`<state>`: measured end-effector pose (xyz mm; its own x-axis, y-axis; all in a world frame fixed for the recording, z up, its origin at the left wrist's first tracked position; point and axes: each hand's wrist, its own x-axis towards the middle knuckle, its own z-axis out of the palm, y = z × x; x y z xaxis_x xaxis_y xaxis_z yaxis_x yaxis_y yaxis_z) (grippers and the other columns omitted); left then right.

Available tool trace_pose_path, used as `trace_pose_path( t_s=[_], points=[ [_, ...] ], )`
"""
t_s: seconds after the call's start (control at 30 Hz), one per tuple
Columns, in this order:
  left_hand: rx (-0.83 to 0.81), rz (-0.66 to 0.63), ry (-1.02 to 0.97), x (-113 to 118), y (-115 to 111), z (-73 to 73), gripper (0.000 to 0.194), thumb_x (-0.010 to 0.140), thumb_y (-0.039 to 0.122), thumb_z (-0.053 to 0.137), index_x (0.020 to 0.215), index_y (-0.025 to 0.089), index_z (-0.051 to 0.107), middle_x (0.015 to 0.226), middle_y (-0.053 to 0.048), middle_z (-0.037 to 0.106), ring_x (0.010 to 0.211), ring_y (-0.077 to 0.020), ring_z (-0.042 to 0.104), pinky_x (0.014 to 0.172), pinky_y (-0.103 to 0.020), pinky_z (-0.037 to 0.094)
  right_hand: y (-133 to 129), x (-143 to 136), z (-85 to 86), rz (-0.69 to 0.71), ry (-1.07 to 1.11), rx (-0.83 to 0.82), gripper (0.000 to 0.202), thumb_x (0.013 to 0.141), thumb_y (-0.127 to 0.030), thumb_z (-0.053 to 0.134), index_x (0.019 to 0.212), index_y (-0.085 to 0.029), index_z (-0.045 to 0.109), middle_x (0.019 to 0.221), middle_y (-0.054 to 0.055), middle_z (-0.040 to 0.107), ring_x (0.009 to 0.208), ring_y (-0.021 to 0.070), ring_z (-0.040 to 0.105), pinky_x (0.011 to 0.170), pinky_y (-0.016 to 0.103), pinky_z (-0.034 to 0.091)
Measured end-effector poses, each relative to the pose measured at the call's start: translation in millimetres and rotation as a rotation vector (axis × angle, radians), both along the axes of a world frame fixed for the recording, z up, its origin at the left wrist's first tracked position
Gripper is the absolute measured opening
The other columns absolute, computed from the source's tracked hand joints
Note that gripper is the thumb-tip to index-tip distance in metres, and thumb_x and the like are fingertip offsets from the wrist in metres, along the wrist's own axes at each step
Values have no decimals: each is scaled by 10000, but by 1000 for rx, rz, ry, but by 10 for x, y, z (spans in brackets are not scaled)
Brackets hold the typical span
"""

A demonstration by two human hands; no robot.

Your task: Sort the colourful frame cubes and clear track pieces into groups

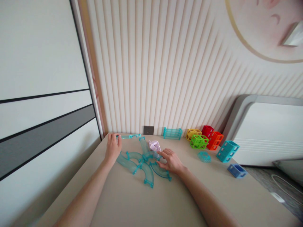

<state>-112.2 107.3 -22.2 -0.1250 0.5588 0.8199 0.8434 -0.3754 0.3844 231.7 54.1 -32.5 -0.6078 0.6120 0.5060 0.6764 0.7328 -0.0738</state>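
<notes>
My left hand (pixel 113 147) is at the table's back left, its fingers curled around the near end of a thin, straight translucent teal track piece (pixel 131 136). My right hand (pixel 171 161) is over the right side of a group of teal track pieces, thumb and index finger apart. Its index fingertip is close to a crumpled-looking pale purple piece (pixel 154 145). Below that hand lies a curved teal track (pixel 161 171). Another curved track (pixel 148 174) bends toward me, and a wider track (pixel 127 163) runs toward my left hand. Several tracks meet in the middle.
Along the wall stands a teal slatted piece (pixel 172 133). To the right are open-frame blocks: yellow (pixel 193 133), green (pixel 199 142), red (pixel 207 131), orange (pixel 215 140), teal (pixel 227 151) and blue (pixel 237 170). A flat teal piece (pixel 204 156) lies before them. A wall socket (pixel 148 130) is behind.
</notes>
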Motion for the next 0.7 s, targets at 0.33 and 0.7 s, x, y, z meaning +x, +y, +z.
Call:
trace_pose_path(
  t_s=[0.33,0.7],
  points=[
    [-135,-3,-164,-1,54,-13,197,926,304,351,777,235,459,766,-73,575,828,-261,599,798,-386,468,5,-8,-18,-9,-16,11,378,909,-387,588,1213,-163,593,894,102,680,833,239,617,771,364,496],
    [-348,-38,-275,15,61,-104,251,908,327,344,683,247,424,517,42,481,515,-171,586,533,-249,421,13,-2,-53,-32,46,95,342,919,-341,540,1206,-157,570,889,97,678,808,230,626,758,355,494]
  ],
)
